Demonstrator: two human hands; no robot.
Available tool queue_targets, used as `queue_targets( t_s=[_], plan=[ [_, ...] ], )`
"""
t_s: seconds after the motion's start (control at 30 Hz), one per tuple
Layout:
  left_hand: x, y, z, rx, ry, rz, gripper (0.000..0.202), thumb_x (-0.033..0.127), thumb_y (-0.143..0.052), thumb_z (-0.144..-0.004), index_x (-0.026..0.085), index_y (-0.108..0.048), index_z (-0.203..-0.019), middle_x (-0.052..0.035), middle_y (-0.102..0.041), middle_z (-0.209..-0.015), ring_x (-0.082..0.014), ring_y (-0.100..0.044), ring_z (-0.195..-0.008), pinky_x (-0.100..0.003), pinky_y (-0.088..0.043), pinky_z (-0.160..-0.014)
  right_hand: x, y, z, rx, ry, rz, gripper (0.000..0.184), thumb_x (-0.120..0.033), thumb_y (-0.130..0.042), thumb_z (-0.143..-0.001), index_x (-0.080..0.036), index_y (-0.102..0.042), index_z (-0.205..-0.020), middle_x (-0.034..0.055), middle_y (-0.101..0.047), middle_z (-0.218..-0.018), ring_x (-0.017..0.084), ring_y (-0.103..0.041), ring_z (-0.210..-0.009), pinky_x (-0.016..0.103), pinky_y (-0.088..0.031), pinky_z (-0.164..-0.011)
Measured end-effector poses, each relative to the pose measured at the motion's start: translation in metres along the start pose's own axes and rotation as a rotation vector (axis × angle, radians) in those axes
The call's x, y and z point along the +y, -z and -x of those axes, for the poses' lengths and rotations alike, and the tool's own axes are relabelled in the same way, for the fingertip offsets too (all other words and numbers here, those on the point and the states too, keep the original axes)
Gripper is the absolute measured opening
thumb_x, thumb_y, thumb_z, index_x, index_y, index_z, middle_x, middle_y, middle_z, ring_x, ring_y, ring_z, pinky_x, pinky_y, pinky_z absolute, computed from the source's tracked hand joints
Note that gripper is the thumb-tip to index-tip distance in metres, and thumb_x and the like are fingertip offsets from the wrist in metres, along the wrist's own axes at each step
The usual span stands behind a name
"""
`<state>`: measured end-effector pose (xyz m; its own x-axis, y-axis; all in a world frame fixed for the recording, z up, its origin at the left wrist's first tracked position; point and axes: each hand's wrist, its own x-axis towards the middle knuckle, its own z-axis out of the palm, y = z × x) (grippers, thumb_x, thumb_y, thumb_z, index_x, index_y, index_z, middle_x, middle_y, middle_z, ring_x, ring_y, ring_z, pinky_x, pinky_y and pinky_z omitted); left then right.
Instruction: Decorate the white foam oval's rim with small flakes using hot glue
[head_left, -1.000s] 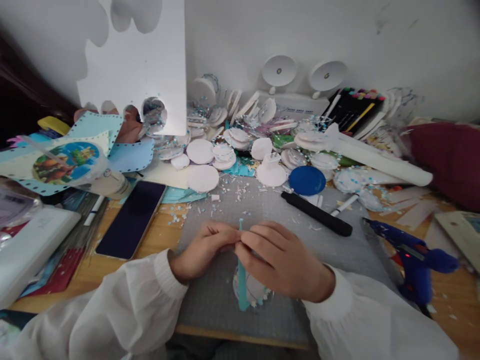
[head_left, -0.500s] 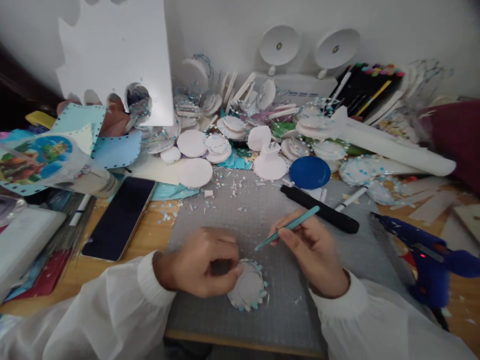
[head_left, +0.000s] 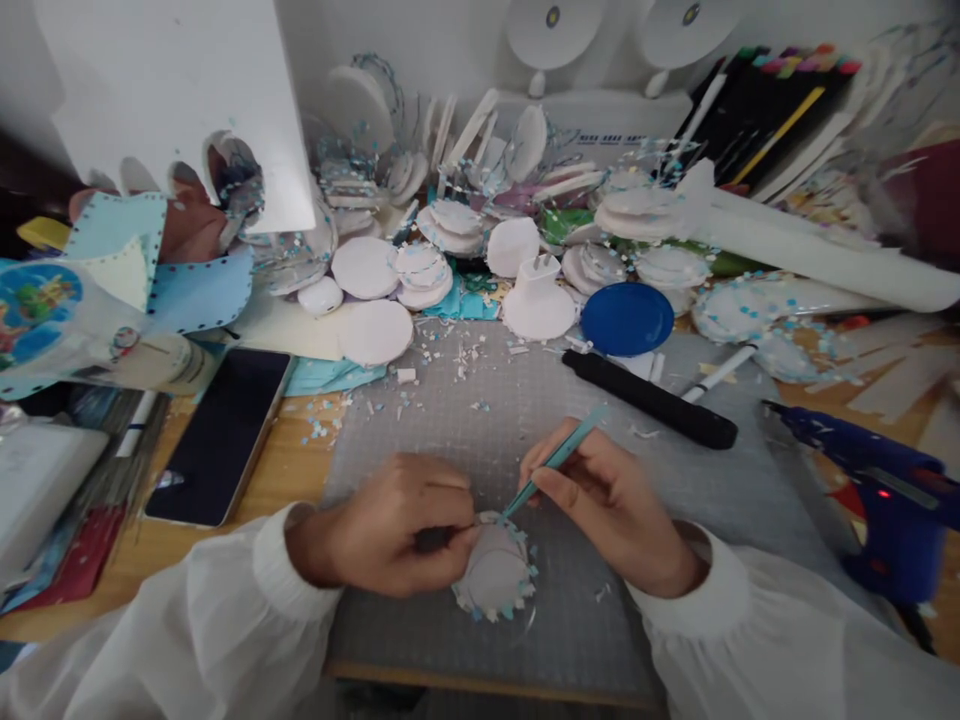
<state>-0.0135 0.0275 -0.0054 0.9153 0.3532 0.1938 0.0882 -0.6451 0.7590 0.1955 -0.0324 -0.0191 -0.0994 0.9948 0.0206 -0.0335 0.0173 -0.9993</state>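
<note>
Low on the grey cutting mat (head_left: 420, 640) lies a round white disc (head_left: 491, 570) edged with small pale blue and cream pieces. My left hand (head_left: 405, 525) is at the disc's left edge, thumb and fingertips closed together against its rim. Whether a small piece sits in that pinch cannot be made out. In my right hand (head_left: 607, 500) is a pair of teal tweezers (head_left: 559, 460), held like a pen. Their tips point down and left and meet the disc's top edge.
A black stick-like tool (head_left: 649, 400) and a blue round lid (head_left: 627, 319) lie beyond my right hand. The blue glue gun (head_left: 877, 490) rests at far right, its red light on. A phone (head_left: 221, 435) lies left. White discs (head_left: 375, 332) and paper scraps crowd the back.
The tweezers have come down and left, from above the disc onto its top edge. My left hand stays at the rim. The camera view has shifted a little.
</note>
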Motion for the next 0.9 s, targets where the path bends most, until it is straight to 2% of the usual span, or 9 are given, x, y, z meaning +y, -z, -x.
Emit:
queue_targets(
  t_s=[0.53, 0.9],
  plan=[
    [-0.0013, -0.0002, 0.0011, -0.014, 0.0, 0.016, 0.024, 0.012, -0.047, -0.086, 0.019, -0.043, -0.063, 0.002, -0.045, -0.055, -0.0117, -0.041, -0.052, -0.028, -0.029, -0.052, -0.0007, 0.0002, -0.0006, 0.02, 0.027, 0.083, 0.012, -0.031, -0.058, -0.089, -0.02, -0.057, -0.084, 0.0017, -0.061, -0.074, 0.013, -0.06, -0.064, 0.024, -0.053, -0.057],
    [-0.0008, 0.0001, 0.0004, -0.006, -0.015, 0.02, 0.026, 0.012, -0.046, -0.086, 0.019, -0.04, -0.063, 0.0017, -0.043, -0.056, -0.012, -0.039, -0.054, -0.029, -0.027, -0.053, -0.0001, 0.0, -0.0021, -0.028, 0.021, 0.027, 0.009, -0.028, -0.058, -0.089, -0.02, -0.057, -0.085, 0.0012, -0.06, -0.075, 0.012, -0.06, -0.064, 0.024, -0.054, -0.058]
  ],
)
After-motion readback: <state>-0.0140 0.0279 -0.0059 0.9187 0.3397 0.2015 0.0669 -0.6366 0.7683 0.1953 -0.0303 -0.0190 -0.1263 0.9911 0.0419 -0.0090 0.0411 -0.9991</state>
